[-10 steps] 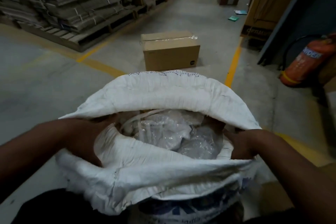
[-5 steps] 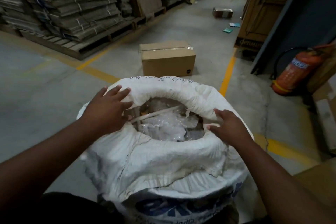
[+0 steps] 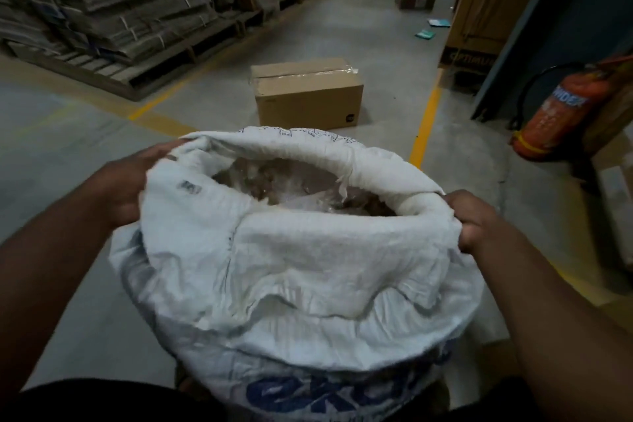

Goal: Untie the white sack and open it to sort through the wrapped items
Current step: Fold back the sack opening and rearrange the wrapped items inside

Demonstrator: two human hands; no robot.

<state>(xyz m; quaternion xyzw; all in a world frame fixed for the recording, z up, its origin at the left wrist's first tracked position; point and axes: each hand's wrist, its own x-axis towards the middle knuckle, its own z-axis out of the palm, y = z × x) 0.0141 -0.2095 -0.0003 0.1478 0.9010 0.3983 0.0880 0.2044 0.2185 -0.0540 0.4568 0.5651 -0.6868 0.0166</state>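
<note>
On the floor, sack (image 3: 294,271) stands upright, mouth up; left hand (image 3: 118,187) and right hand (image 3: 474,219) each grip rim.

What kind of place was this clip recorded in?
Most likely a warehouse: bundled flattened cardboard on pallets, yellow lane lines on the concrete floor, a taped carton in the aisle.

The wrapped items (image 3: 301,195) blur inside the sack (image 3: 308,267). Its blue lettering (image 3: 318,394) runs off the bottom edge.
</note>
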